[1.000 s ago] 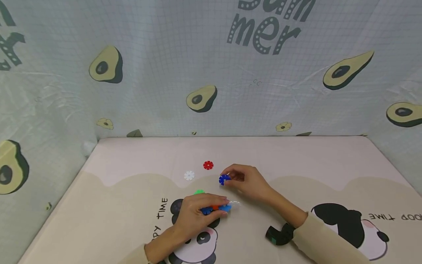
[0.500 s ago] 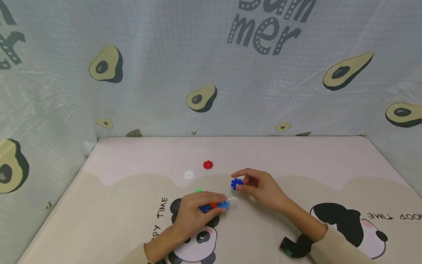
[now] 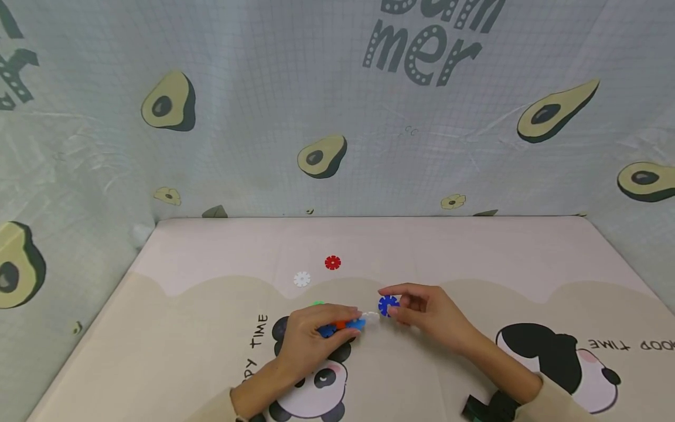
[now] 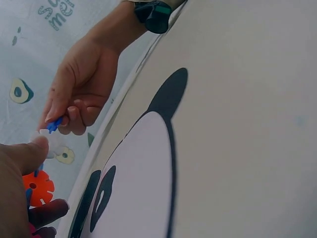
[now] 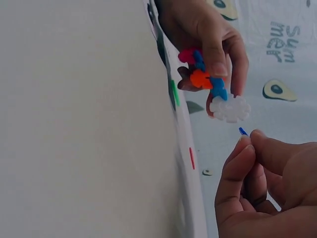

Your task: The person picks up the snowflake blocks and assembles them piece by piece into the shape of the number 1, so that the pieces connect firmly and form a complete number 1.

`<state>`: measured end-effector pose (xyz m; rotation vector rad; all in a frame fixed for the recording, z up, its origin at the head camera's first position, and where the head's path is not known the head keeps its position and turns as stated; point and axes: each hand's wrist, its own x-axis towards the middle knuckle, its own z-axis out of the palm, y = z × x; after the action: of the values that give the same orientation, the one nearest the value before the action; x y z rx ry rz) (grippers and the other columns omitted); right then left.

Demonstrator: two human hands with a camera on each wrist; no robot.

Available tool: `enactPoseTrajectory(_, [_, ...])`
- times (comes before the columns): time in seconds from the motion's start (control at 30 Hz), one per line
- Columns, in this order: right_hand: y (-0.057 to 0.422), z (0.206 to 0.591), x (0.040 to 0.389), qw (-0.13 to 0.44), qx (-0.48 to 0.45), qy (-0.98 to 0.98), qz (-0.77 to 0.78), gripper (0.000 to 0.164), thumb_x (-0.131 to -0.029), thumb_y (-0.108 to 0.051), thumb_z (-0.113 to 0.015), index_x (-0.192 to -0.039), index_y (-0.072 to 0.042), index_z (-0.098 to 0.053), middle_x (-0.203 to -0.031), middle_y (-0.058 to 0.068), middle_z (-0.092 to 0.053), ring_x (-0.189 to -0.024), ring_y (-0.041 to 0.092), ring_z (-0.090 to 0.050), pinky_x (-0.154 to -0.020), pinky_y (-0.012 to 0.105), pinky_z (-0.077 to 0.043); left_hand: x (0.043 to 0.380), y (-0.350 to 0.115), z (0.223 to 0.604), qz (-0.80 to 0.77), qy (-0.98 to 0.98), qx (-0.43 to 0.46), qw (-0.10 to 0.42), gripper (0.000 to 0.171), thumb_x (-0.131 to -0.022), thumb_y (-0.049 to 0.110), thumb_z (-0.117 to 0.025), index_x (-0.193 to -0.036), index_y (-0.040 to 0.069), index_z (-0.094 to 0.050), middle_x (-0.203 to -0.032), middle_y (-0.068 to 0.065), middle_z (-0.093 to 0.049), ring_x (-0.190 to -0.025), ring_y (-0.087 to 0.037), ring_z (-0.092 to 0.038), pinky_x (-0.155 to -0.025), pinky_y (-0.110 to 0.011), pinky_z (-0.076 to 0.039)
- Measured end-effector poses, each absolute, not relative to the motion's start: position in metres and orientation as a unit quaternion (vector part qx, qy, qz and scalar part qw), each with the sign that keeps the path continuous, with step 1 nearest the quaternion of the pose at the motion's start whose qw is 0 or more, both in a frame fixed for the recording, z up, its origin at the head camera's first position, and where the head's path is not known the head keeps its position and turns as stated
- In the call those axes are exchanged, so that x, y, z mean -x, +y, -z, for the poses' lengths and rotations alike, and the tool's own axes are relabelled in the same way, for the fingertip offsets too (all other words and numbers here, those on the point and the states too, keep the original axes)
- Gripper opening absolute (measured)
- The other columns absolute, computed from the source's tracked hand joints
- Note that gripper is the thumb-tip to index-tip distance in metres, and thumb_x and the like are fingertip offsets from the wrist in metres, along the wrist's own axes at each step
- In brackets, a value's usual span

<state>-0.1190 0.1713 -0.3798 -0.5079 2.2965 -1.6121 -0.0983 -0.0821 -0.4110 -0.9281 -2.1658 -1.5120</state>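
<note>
In the head view my left hand [image 3: 313, 335] grips a joined row of notched plastic snowflake discs. The right wrist view shows the row's pink disc [image 5: 186, 56], orange disc [image 5: 200, 79] and blue pieces, with a white disc [image 5: 231, 108] at the free end. My right hand [image 3: 437, 315] pinches a dark blue snowflake disc [image 3: 387, 305] between thumb and fingertips. That disc is right beside the row's white end, seen nearly edge-on in the right wrist view. Part of the row is hidden behind my left fingers.
Beyond the hands lie a red disc [image 3: 333, 262] and a loose white disc [image 3: 302, 279]. A green disc [image 3: 318, 303] peeks out behind the left hand. The panda-printed tablecloth [image 3: 174, 340] reaches back to an avocado-print curtain [image 3: 253, 152]. A black device [image 3: 490, 408] is at the right wrist.
My right hand has brought the dark blue disc rightward and then nearer me, beside the row's white end. The left hand keeps its grip, shifting only slightly.
</note>
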Motion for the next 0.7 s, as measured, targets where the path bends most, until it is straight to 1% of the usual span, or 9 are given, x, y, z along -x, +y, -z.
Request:
enactPoseTrajectory(0.27, [0.1671, 0.3831, 0.1155, 0.16, 0.183, 0.768, 0.593, 0.035, -0.088, -0.019, -0.071, -0.12, -0.006, -0.065, -0.077, 0.012, -0.06, -0.065, 0.027, -0.061, -0.057, 0.028, -0.051, 0.0978, -0.0832, 0.4093, 0.532, -0.761, 0.329, 0.171, 0.026, -0.075, 0.01, -0.082, -0.1, 0.005, -0.075, -0.1, -0.006, -0.072, -0.094, -0.017, -0.068, -0.083, -0.024, -0.051])
enactPoseTrajectory(0.53, [0.1665, 0.3878, 0.115, 0.174, 0.179, 0.747, 0.616, 0.036, -0.087, -0.017, -0.072, -0.118, -0.002, -0.064, -0.075, 0.012, -0.061, -0.065, 0.022, -0.062, -0.056, 0.028, -0.052, 0.0981, -0.0827, 0.4101, 0.54, -0.752, 0.336, 0.172, 0.026, -0.075, 0.009, -0.081, -0.1, 0.004, -0.075, -0.1, -0.006, -0.072, -0.095, -0.018, -0.068, -0.083, -0.025, -0.051])
enactPoseTrajectory(0.7, [0.1673, 0.3892, 0.1134, 0.189, 0.173, 0.733, 0.63, 0.038, -0.086, -0.017, -0.073, -0.118, 0.001, -0.063, -0.078, 0.013, -0.063, -0.066, 0.019, -0.063, -0.058, 0.029, -0.053, 0.0979, -0.0822, 0.411, 0.544, -0.744, 0.347, 0.175, 0.026, -0.074, 0.006, -0.082, -0.099, 0.005, -0.075, -0.099, -0.005, -0.072, -0.095, -0.018, -0.068, -0.082, -0.026, -0.052])
